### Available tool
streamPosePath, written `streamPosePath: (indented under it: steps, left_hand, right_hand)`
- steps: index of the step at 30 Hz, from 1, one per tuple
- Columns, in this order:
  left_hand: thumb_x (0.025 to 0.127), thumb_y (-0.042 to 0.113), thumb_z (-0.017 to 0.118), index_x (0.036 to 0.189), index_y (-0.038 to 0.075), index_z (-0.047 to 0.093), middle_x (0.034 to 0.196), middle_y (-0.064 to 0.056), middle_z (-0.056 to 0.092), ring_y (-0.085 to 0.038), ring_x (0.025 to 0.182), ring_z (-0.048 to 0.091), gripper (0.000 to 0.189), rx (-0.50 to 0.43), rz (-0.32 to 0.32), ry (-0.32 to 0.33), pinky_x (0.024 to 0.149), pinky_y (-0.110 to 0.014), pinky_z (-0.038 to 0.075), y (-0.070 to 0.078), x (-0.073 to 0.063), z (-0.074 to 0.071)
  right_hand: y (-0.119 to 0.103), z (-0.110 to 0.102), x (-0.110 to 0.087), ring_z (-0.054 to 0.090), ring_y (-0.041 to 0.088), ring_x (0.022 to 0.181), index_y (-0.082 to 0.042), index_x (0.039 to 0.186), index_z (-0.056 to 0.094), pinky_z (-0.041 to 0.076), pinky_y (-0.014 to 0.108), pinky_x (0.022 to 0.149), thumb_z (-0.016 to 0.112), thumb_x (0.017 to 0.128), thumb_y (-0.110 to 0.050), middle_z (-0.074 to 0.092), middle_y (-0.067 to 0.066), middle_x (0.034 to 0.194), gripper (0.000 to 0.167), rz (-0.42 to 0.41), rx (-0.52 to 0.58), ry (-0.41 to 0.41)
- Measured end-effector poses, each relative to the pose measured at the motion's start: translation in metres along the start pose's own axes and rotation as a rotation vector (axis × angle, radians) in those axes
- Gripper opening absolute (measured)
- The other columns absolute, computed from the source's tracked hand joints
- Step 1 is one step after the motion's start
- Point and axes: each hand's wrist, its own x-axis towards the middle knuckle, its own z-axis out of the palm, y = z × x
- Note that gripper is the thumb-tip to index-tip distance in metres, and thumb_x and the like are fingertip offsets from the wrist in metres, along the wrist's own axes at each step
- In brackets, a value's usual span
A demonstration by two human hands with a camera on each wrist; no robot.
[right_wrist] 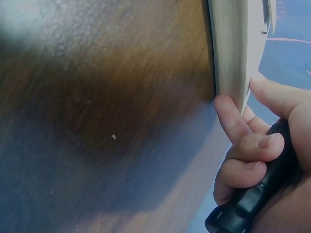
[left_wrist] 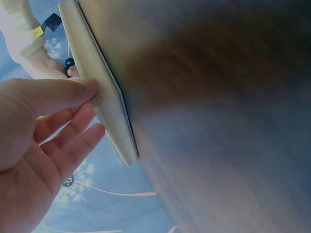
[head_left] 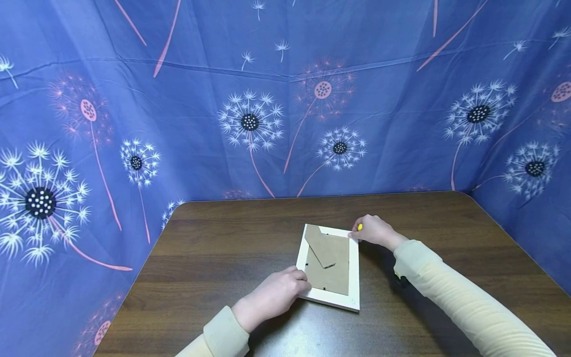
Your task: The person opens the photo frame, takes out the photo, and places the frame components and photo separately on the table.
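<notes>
A white picture frame (head_left: pixel 354 267) is turned with its brown backing (head_left: pixel 336 282) upward, small dark tabs along the backing's edges. A brown stand flap (head_left: pixel 313 235) covers its upper left corner. My left hand (head_left: pixel 278 292) grips the lower left corner, the thumb (left_wrist: pixel 73 92) on the pale side edge. At the upper right corner my right hand (head_left: pixel 376 230) pinches the frame between thumb and forefinger. Its other fingers curl round a black handle (right_wrist: pixel 248 206); a yellow end (head_left: pixel 360 226) shows in the head view. What tool it is stays hidden.
The frame is over a dark brown wooden table (head_left: pixel 214 248) with rounded far corners. Behind and beside the table hangs a blue cloth (head_left: pixel 192 124) printed with dandelions. A black and yellow device (left_wrist: pixel 50 23) sits at the right sleeve.
</notes>
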Motion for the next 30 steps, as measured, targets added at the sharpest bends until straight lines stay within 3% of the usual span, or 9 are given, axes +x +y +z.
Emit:
streamPosePath:
  steps: [8, 22, 30]
  left_hand:
    - [0.074, 0.003, 0.069, 0.093, 0.02, 0.071, 0.091, 0.011, 0.064, -0.007, 0.084, 0.057, 0.025, -0.003, -0.007, 0.005, 0.072, -0.018, 0.048, -0.004, -0.001, 0.0]
    - [0.072, 0.001, 0.071, 0.092, 0.018, 0.072, 0.09, 0.01, 0.064, -0.008, 0.085, 0.058, 0.026, 0.016, -0.001, 0.012, 0.084, -0.021, 0.047, -0.011, 0.0, 0.002]
    - [0.074, 0.006, 0.072, 0.091, 0.019, 0.072, 0.09, 0.011, 0.063, -0.007, 0.084, 0.056, 0.022, 0.013, -0.021, 0.014, 0.074, -0.018, 0.048, -0.014, 0.0, 0.003]
  right_hand:
    - [0.001, 0.0, -0.003, 0.053, 0.014, 0.059, -0.007, 0.084, 0.068, 0.038, 0.028, 0.054, 0.068, 0.086, -0.029, 0.065, 0.001, 0.066, 0.022, 0.005, 0.008, -0.02]
    - [0.007, 0.001, -0.006, 0.051, 0.015, 0.058, -0.006, 0.083, 0.069, 0.036, 0.029, 0.053, 0.068, 0.085, -0.03, 0.063, 0.0, 0.063, 0.025, 0.012, -0.021, -0.004]
    - [0.007, 0.002, -0.01, 0.051, 0.015, 0.059, -0.005, 0.084, 0.067, 0.036, 0.029, 0.054, 0.069, 0.084, -0.032, 0.063, 0.0, 0.062, 0.026, 0.037, -0.026, -0.017]
